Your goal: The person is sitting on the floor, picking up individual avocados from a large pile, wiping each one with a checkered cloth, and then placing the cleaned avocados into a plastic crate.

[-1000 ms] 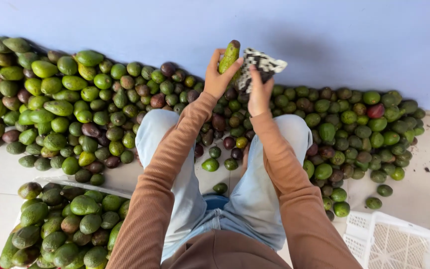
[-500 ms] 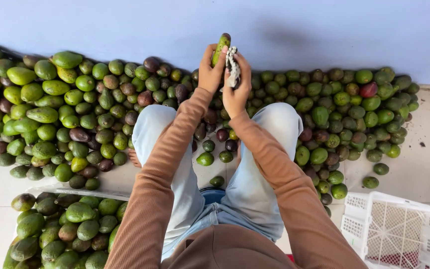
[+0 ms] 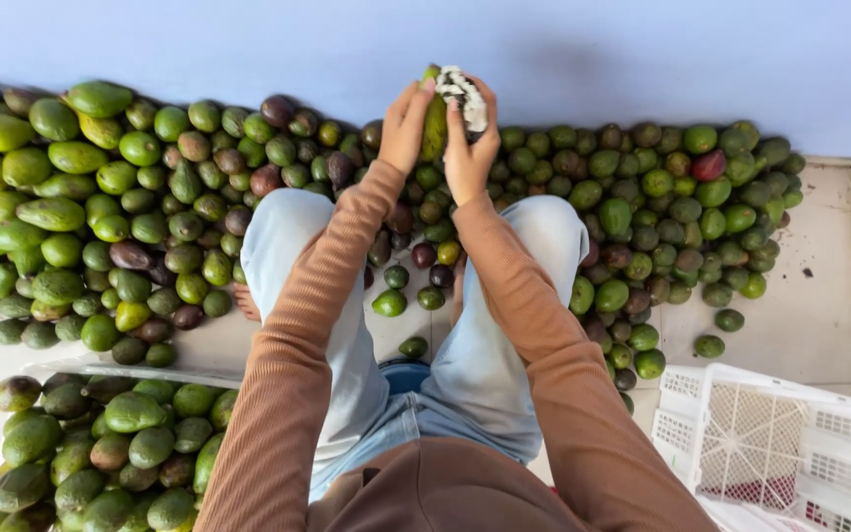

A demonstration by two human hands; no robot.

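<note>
Left hand (image 3: 404,126) grasps avocado (image 3: 434,126), long axis upright — right hand (image 3: 469,148) presses cloth (image 3: 465,97) against its right side

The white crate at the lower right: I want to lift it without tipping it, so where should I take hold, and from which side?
Probably best grip the white crate by its top rim, coming from above. It stands open side up on the floor, and its latticed walls end in a solid rim. Its far end is out of frame, so that end's handholds cannot be judged.
</note>
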